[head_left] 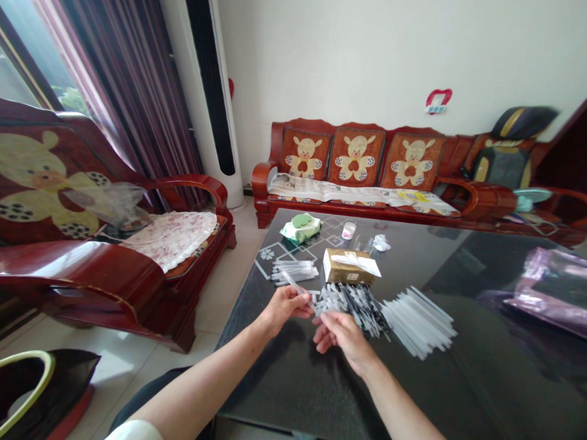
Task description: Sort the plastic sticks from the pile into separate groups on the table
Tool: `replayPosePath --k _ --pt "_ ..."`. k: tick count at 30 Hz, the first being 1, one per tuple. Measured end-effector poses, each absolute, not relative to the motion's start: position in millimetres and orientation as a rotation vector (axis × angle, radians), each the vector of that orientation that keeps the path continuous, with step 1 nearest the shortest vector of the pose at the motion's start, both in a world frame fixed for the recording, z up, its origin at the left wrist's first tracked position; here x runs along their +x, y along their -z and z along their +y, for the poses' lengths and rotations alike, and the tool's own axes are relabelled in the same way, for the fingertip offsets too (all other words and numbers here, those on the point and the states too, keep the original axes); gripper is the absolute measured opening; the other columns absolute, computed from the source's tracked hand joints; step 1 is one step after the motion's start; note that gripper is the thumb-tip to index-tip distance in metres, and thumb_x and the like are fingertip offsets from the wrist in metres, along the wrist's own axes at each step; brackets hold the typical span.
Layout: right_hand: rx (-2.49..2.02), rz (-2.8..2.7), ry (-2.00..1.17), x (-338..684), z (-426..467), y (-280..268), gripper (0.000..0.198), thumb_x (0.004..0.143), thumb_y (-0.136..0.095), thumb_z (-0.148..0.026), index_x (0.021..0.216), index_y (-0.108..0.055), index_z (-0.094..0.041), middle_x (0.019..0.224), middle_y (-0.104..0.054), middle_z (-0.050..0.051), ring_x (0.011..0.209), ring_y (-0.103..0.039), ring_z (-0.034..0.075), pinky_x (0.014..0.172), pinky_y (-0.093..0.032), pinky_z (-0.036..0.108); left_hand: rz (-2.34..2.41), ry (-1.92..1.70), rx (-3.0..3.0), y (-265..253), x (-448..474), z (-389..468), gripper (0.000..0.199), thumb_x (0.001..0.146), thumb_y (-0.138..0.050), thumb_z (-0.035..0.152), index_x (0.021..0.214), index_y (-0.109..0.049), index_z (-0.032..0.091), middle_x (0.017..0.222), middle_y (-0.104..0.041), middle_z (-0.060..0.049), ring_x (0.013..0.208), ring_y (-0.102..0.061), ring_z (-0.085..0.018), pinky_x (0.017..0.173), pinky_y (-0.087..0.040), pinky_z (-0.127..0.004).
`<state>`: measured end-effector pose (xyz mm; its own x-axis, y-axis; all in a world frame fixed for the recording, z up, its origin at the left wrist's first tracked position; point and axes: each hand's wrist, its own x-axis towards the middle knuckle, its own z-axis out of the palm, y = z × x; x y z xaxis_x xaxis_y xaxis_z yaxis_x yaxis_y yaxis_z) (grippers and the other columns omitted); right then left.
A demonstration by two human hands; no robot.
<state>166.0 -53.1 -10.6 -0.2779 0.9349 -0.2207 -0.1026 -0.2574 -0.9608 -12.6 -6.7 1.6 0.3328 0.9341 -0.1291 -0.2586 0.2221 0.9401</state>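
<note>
My left hand (290,305) is closed around a thin, translucent whitish tube (292,283), which slants up and to the left. Close beside it, my right hand (338,331) pinches at the lower end of this tube; what lies between those fingertips is too small to make out. Just beyond my hands is a heap of short black and clear pieces (362,307). A fan of long translucent tubes (420,321) lies to the right of the heap. More such tubes sit in a small pile (295,270) past my left hand.
On the dark glossy table (286,382) stand a tissue box (349,274), a green wipes pack (301,228), a small white cup (348,230) and a crumpled tissue (381,242). Purple plastic packaging (557,290) lies at the right. A bin (47,397) stands on the floor, lower left.
</note>
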Motion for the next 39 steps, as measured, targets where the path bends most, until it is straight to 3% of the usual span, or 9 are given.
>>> replayPosePath --k 3,6,11,16,23,28,31,35,39 --pt "-1.119 -1.168 -1.67 165 -53 12 0.043 0.08 -0.058 -0.054 0.081 -0.061 -0.012 0.057 -0.066 0.005 0.043 -0.06 0.013 0.044 -0.046 0.024 0.843 -0.978 1.004 -1 -13 -7 0.041 0.066 -0.078 0.045 0.084 -0.066 0.01 0.074 -0.069 -0.007 0.062 -0.064 -0.013 0.061 -0.054 -0.024" --pt "-1.133 -1.168 -1.61 166 -54 11 0.036 0.074 -0.069 -0.047 0.078 -0.06 -0.012 0.059 -0.067 0.004 0.044 -0.06 0.012 0.044 -0.047 0.023 0.846 -0.981 0.999 -2 -12 -8 0.041 0.066 -0.079 0.044 0.084 -0.066 0.01 0.074 -0.069 -0.007 0.062 -0.065 -0.013 0.061 -0.054 -0.024" --pt "-1.13 -1.114 -1.712 164 -55 10 0.046 0.081 -0.056 -0.057 0.082 -0.061 -0.011 0.057 -0.067 0.006 0.043 -0.06 0.014 0.043 -0.047 0.024 0.855 -0.978 0.996 -5 -12 -7 0.041 0.066 -0.079 0.044 0.084 -0.066 0.01 0.073 -0.068 -0.007 0.062 -0.064 -0.013 0.061 -0.054 -0.023" --pt "-1.107 -1.112 -1.641 165 -54 12 0.035 0.075 -0.069 -0.046 0.079 -0.059 -0.012 0.059 -0.067 0.003 0.043 -0.059 0.012 0.044 -0.046 0.022 0.858 -0.982 0.988 -4 -13 -7 0.042 0.065 -0.079 0.045 0.084 -0.065 0.01 0.072 -0.068 -0.007 0.062 -0.065 -0.013 0.061 -0.054 -0.024" --pt "-1.149 -1.174 -1.668 167 -53 15 0.037 0.079 -0.06 -0.049 0.08 -0.061 -0.012 0.056 -0.065 0.003 0.039 -0.056 0.012 0.041 -0.043 0.022 0.848 -1.017 0.983 -2 -17 -2 0.041 0.066 -0.079 0.044 0.084 -0.065 0.01 0.072 -0.069 -0.007 0.061 -0.065 -0.014 0.06 -0.055 -0.024" --pt "-1.436 -1.467 -1.336 192 -43 16 0.033 0.08 -0.056 -0.044 0.067 -0.06 -0.014 0.053 -0.063 0.003 0.035 -0.05 0.01 0.037 -0.034 0.02 0.915 -1.104 0.917 -4 -27 6 0.04 0.063 -0.081 0.04 0.083 -0.064 0.01 0.07 -0.067 -0.005 0.063 -0.066 -0.015 0.061 -0.056 -0.025" --pt "-1.679 -1.617 -0.935 224 -33 12 0.032 0.084 -0.046 -0.037 0.065 -0.06 -0.017 0.053 -0.063 0.002 0.039 -0.051 0.011 0.042 -0.035 0.022 0.933 -1.097 0.901 0 -27 7 0.039 0.064 -0.081 0.039 0.083 -0.064 0.01 0.072 -0.068 -0.006 0.063 -0.067 -0.015 0.061 -0.056 -0.026" --pt "-2.034 -1.808 -0.299 259 -25 9 0.024 0.08 -0.051 -0.029 0.063 -0.066 -0.02 0.063 -0.067 0.006 0.062 -0.062 0.018 0.054 -0.034 0.026 0.94 -1.085 0.893 4 -22 5 0.039 0.065 -0.081 0.037 0.087 -0.063 0.01 0.074 -0.069 -0.007 0.064 -0.067 -0.016 0.062 -0.056 -0.026" --pt "-2.179 -1.825 -0.262 266 -24 11 0.019 0.077 -0.054 -0.029 0.067 -0.069 -0.023 0.07 -0.07 0.005 0.069 -0.064 0.021 0.055 -0.033 0.026 0.929 -1.088 0.884 5 -22 4 0.037 0.067 -0.079 0.033 0.091 -0.062 0.01 0.077 -0.069 -0.008 0.066 -0.068 -0.016 0.064 -0.057 -0.028"
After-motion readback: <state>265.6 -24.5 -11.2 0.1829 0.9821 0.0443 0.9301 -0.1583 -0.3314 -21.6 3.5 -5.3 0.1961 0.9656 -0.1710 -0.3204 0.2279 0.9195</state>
